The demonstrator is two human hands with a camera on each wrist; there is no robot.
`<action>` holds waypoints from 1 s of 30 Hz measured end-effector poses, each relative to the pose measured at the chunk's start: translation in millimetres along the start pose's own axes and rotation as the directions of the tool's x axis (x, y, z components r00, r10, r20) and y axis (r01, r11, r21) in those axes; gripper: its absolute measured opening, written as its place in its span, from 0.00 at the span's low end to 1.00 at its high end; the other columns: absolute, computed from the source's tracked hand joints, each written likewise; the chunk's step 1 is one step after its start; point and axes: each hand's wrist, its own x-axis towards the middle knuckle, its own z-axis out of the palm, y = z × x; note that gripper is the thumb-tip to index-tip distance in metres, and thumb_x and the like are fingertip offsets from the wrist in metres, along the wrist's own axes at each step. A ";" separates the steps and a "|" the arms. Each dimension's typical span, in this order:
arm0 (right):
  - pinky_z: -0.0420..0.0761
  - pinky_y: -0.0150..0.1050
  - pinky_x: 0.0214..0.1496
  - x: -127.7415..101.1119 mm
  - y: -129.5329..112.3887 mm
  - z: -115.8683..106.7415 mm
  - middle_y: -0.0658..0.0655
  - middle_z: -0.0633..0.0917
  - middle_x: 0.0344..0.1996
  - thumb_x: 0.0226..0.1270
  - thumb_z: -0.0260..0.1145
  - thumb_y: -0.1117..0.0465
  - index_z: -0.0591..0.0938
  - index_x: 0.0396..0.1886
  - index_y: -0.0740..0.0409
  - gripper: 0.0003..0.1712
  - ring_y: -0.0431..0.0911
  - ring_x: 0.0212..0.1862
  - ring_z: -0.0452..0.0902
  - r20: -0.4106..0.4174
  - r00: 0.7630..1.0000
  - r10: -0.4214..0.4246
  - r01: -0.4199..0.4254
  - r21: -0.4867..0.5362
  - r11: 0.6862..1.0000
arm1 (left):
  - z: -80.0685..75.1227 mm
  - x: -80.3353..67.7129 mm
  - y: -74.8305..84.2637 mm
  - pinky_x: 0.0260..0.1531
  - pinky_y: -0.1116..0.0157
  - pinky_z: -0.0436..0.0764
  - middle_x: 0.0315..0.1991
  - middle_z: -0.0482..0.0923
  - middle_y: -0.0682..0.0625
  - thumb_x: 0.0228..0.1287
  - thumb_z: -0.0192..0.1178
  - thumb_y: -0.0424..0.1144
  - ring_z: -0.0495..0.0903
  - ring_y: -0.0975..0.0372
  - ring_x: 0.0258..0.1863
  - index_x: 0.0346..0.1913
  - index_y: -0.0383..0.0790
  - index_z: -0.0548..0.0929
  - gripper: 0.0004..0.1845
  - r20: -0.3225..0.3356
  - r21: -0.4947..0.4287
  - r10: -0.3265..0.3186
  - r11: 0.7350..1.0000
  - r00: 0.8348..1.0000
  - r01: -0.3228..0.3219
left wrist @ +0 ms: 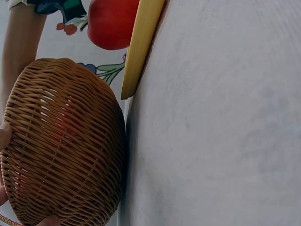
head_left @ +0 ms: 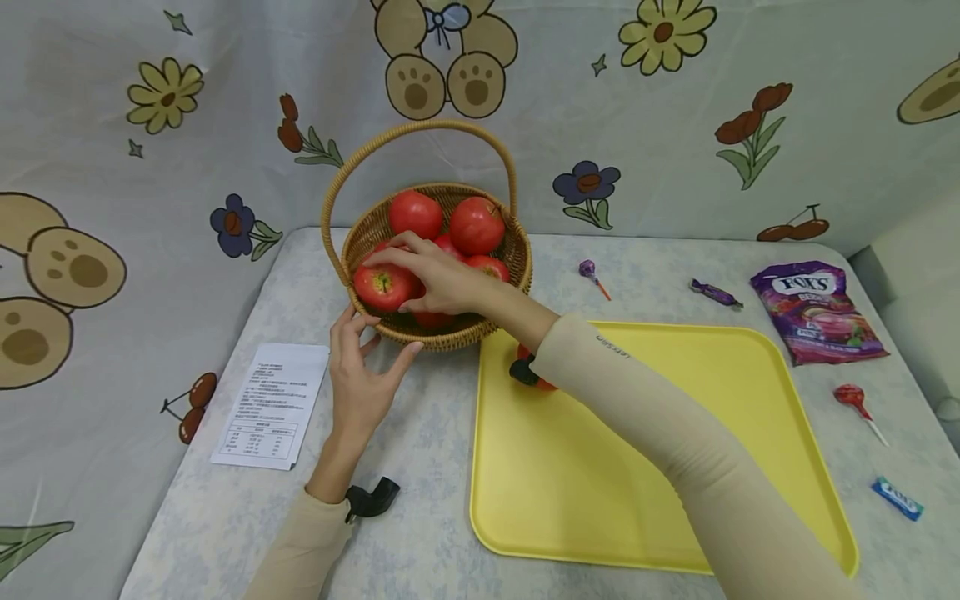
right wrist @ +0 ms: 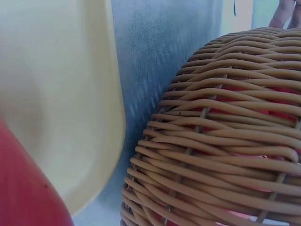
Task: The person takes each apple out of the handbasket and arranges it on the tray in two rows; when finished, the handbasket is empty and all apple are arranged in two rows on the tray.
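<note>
At far left on the worktop [head_left: 420, 467], a printed paper sheet [head_left: 272, 404], flat and apart from everything else. Just right of it, the left hand [head_left: 360, 375], fingers spread and relaxed, thumb and fingertips touching the near wall of the wicker basket [head_left: 442, 333], apparently to steady it against sliding; nothing pinched or gripped. Inside the basket, a heap of red tomatoes, under the arched handle [head_left: 420, 129]. Over the front of the heap, the right hand [head_left: 438, 279], fingers curled around the front tomato [head_left: 384, 286], grip closed on it from above and from the right, the tomato itself sitting at the basket's near left rim, not yet lifted clear as far as can be judged. Right of the basket, a yellow tray [head_left: 675, 467], close alongside, with one tomato [head_left: 536, 371] already on it, partly hidden behind the right sleeve. Further right, loose sweets: a purple lollipop [head_left: 588, 271], a wrapped candy [head_left: 715, 292], a purple Fox's candy bag [head_left: 817, 312], a red lollipop [head_left: 851, 398], a blue wrapped sweet [head_left: 896, 497].
</note>
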 end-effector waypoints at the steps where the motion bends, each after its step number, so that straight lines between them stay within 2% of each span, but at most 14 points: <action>1: 0.74 0.45 0.66 0.0 0.0 0.1 0.55 0.67 0.65 0.57 0.75 0.59 0.70 0.69 0.43 0.40 0.50 0.67 0.63 -0.002 1.000 0.001 -0.001 -0.004 1.000 | 0.0 -0.2 -1.0 0.51 0.50 0.84 0.70 0.60 0.35 0.49 0.77 0.37 0.64 0.48 0.70 0.53 0.29 0.71 0.33 -0.001 0.002 0.004 1.000 1.000 -0.004; 7: 0.74 0.46 0.66 -0.5 -1.0 -0.1 0.55 0.67 0.63 0.56 0.76 0.58 0.70 0.68 0.43 0.40 0.51 0.65 0.64 -0.016 1.000 -0.004 0.004 -0.032 0.999 | -0.4 -1.1 -1.9 0.51 0.52 0.84 0.70 0.60 0.37 0.51 0.76 0.40 0.64 0.50 0.70 0.53 0.30 0.71 0.32 -0.002 0.012 0.011 1.000 1.000 -0.011; 13: 0.78 0.41 0.62 0.2 -0.9 0.7 0.57 0.67 0.63 0.57 0.75 0.58 0.69 0.70 0.44 0.41 0.48 0.65 0.65 -0.014 1.000 -0.023 0.023 -0.031 0.999 | -0.6 -0.8 -2.7 0.52 0.50 0.83 0.70 0.59 0.36 0.51 0.76 0.40 0.62 0.48 0.71 0.53 0.30 0.71 0.32 0.007 0.002 -0.004 1.000 1.000 0.004; 19: 0.75 0.44 0.67 1.7 -0.6 0.3 0.56 0.66 0.68 0.56 0.76 0.58 0.70 0.70 0.45 0.41 0.49 0.68 0.63 -0.015 1.000 -0.025 0.025 -0.029 0.999 | -0.6 -0.3 -2.8 0.51 0.50 0.84 0.70 0.59 0.36 0.50 0.77 0.40 0.62 0.48 0.71 0.53 0.30 0.70 0.33 0.006 0.007 0.003 1.000 1.000 -0.003; 25: 0.74 0.42 0.67 -2.3 2.6 -3.1 0.53 0.69 0.64 0.55 0.76 0.57 0.71 0.68 0.45 0.40 0.46 0.65 0.66 -0.068 0.998 -0.018 0.019 0.013 1.000 | -0.6 -0.4 -2.6 0.51 0.51 0.84 0.69 0.60 0.35 0.49 0.77 0.40 0.62 0.49 0.71 0.53 0.32 0.71 0.33 0.003 0.013 0.009 1.000 1.000 -0.009; 30: 0.74 0.41 0.67 -15.6 3.8 -14.9 0.52 0.69 0.64 0.55 0.76 0.56 0.71 0.68 0.45 0.40 0.44 0.65 0.66 -0.109 0.994 -0.004 0.009 0.042 0.999 | -1.4 -0.2 -1.8 0.52 0.53 0.84 0.69 0.60 0.33 0.51 0.77 0.42 0.62 0.51 0.72 0.53 0.33 0.71 0.32 0.007 0.020 0.006 1.000 1.000 -0.006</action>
